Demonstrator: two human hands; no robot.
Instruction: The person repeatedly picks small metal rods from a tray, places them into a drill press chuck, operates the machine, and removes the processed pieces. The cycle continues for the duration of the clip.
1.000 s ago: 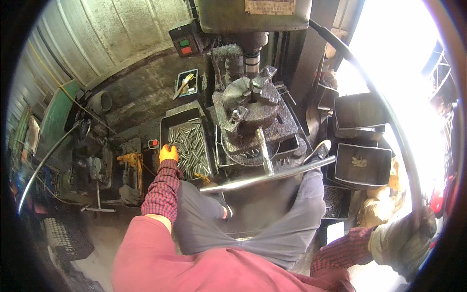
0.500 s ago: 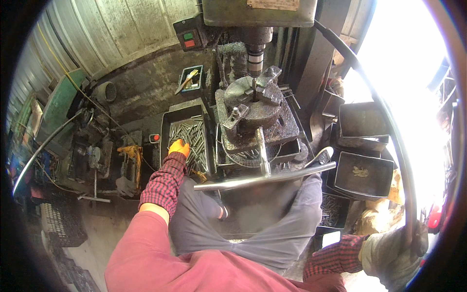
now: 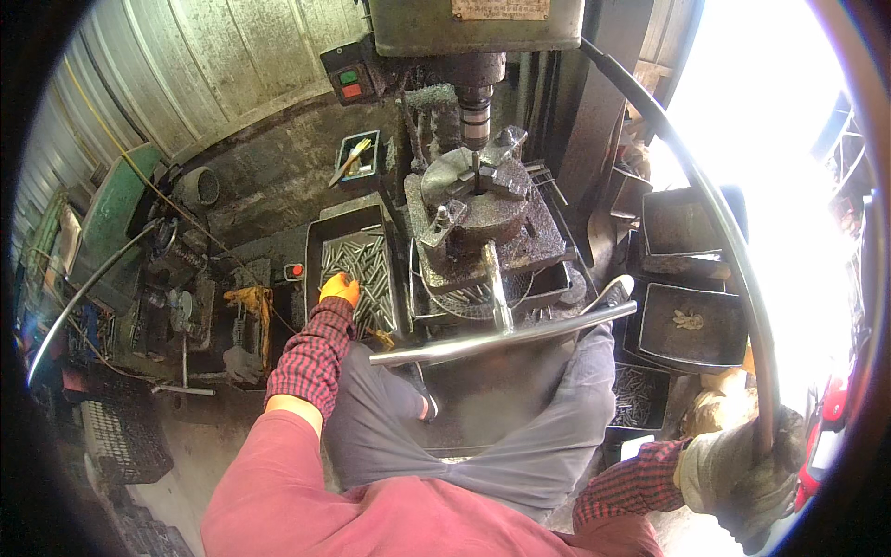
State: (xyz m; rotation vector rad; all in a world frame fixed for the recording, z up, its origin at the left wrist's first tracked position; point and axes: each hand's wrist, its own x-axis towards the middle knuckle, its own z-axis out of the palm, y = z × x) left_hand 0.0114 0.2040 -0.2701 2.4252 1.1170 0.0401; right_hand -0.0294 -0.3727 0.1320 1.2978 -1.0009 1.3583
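My left hand (image 3: 340, 289), in an orange glove, reaches into a metal tray (image 3: 314, 243) of short metal pins (image 3: 374, 269). Its fingers are curled down among the pins, and what they pinch is hidden. At the lower right, my right hand (image 3: 745, 475), in a dirty grey glove, is wrapped round the end of a long curved metal lever (image 3: 729, 218) that runs up to the drill press (image 3: 478, 26). The drill chuck (image 3: 475, 119) hangs over a round chuck vise (image 3: 475, 190); a dark thin rod stands between its jaws.
A bar handle (image 3: 506, 336) juts from the vise across my knees. Dark bins (image 3: 693, 323) stand at the right, one with a glove inside. A small box with a brush (image 3: 353, 160) lies behind the tray. Another machine (image 3: 181, 302) stands left; a switch box (image 3: 349, 78) hangs above.
The view has shifted slightly. My right hand and the lever appear a little further left and higher. My left hand stays in the tray among the pins.
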